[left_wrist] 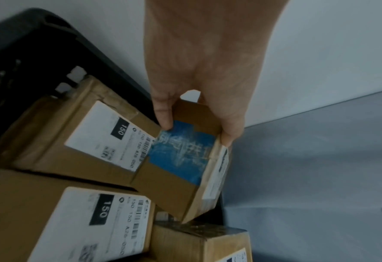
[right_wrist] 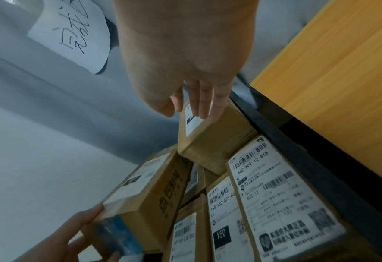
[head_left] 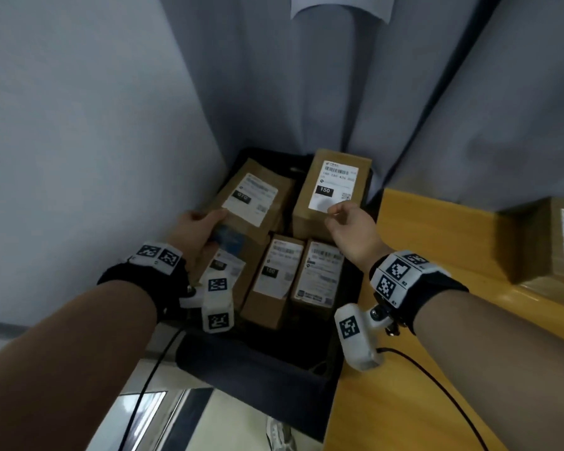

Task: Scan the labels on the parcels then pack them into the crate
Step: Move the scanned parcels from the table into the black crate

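Observation:
A black crate (head_left: 258, 369) holds several brown parcels with white labels. My left hand (head_left: 209, 229) grips the near end of a tilted parcel (head_left: 254, 196) at the crate's left side. In the left wrist view, thumb and fingers of that hand (left_wrist: 196, 124) pinch its blue-taped end (left_wrist: 181, 152). My right hand (head_left: 339, 216) is open, its straight fingers (right_wrist: 204, 106) over the near edge of the far-right parcel (head_left: 332, 190), which lies on top of others (right_wrist: 212, 138). Whether they touch it I cannot tell. Two labelled parcels (head_left: 274, 281) (head_left: 319, 275) stand side by side nearer me.
A yellow wooden table (head_left: 437, 353) adjoins the crate's right side, and another labelled parcel (head_left: 547, 242) sits on it at the far right. Grey cloth (head_left: 306, 92) hangs behind the crate, with a handwritten paper sheet (right_wrist: 71, 35) on it. A pale wall (head_left: 79, 125) is at left.

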The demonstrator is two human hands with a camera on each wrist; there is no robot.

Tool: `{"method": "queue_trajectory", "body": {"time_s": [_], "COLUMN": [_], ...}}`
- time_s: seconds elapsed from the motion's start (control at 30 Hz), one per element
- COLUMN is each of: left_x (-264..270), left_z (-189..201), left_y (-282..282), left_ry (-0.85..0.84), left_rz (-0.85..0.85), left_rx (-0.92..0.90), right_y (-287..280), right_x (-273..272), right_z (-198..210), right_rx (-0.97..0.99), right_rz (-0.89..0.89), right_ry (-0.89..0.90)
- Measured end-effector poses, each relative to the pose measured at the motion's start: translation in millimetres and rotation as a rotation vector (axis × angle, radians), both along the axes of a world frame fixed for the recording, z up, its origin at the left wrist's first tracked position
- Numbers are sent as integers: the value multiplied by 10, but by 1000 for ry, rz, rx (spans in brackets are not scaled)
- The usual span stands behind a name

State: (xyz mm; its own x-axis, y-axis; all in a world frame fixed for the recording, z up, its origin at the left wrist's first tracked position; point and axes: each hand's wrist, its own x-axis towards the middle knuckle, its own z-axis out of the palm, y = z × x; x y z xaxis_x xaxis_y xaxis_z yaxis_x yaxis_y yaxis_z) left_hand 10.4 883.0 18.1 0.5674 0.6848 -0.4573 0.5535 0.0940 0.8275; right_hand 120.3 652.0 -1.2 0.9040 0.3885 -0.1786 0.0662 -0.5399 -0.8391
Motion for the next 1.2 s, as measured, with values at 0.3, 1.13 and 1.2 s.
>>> {"method": "queue_trajectory", "body": {"time_s": [0.3,1.13,1.2], "left_x": [759,897,937], "left_z": [-459,382,404], "left_y": [120,-1534,-1955], "left_ry": [0,-145,-159], "left_rz": [17,-257,-336], "left_rx": [-298,214,241], "right_y": [163,-1259,-1659], "right_x": [343,473,466], "right_z": [-272,311,349], "right_rx": [-107,-149,-180], "right_rz": [-74,-63,-84], "right_ry": [-133,-194,-196]}}
